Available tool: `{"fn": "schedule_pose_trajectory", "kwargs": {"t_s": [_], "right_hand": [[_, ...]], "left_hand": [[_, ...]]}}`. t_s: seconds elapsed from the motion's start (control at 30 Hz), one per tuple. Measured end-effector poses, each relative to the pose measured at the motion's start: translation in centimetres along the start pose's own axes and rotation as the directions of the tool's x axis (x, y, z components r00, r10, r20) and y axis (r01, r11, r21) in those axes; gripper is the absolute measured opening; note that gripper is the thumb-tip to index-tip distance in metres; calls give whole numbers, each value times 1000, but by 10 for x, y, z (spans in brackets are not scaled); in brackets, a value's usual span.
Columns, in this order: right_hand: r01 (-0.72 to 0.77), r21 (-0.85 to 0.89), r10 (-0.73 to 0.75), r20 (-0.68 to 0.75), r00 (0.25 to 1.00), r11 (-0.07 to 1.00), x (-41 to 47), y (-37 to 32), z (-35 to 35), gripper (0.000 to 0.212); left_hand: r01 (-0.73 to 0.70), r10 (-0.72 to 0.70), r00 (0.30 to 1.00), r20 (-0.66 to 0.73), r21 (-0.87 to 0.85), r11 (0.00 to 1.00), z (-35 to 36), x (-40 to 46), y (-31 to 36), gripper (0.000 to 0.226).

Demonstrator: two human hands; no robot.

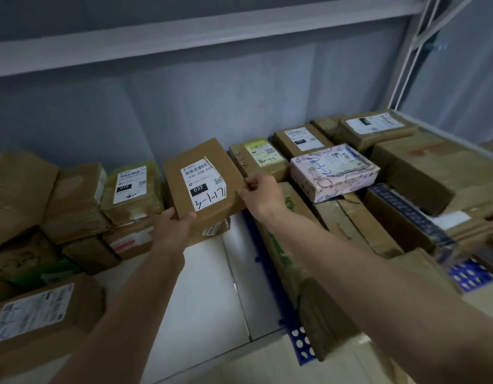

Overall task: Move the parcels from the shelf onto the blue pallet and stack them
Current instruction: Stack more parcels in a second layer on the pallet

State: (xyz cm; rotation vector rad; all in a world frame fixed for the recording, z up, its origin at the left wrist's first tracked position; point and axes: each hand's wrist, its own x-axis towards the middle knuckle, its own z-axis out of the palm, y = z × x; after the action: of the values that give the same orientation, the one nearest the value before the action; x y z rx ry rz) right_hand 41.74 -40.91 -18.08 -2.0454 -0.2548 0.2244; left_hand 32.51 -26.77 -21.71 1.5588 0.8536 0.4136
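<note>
Two hands, left [174,221] and right [260,194], fingers grasping one rectangular cardboard parcel [204,184] with a white label, above the perforated blue pallet [300,339].

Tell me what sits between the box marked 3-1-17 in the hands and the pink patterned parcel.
In the head view, a brown box with a green-yellow label lies between the held box and the pink patterned parcel, behind the right hand.
</note>
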Motion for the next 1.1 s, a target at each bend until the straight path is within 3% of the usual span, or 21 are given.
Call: {"fn": "schedule_pose_trajectory", "kwargs": {"t_s": [0.23, 0.37, 0.57, 0.73, 0.93, 1.1], "right_hand": [[111, -136, -124, -98, 987, 984, -35, 17, -104, 30], [48, -191, -79, -159, 984, 980, -46, 44, -171, 36], [-58, -219, 20, -172, 985, 974, -54, 98, -244, 26], [-103, -267, 64, -151, 986, 958, -55, 129, -273, 29], [-132, -294, 116, -73, 991, 946, -53, 145, -281, 27], [-184, -255, 175, -55, 983, 949, -49, 151, -276, 27]], "left_hand": [[-43, 49, 984, 171, -40, 998, 51, -73, 34, 35], [-26, 24, 964, 266, 3, 1000, 97, -111, 47, 36], [26, -75, 902, 425, 120, 992, 153, -154, 50, 54], [-5, -97, 867, 489, 202, 979, 180, -177, 49, 44], [-119, -128, 815, 565, 379, 918, 198, -186, 48, 15], [-150, -118, 842, 526, 438, 886, 210, -186, 50, 33]]}}
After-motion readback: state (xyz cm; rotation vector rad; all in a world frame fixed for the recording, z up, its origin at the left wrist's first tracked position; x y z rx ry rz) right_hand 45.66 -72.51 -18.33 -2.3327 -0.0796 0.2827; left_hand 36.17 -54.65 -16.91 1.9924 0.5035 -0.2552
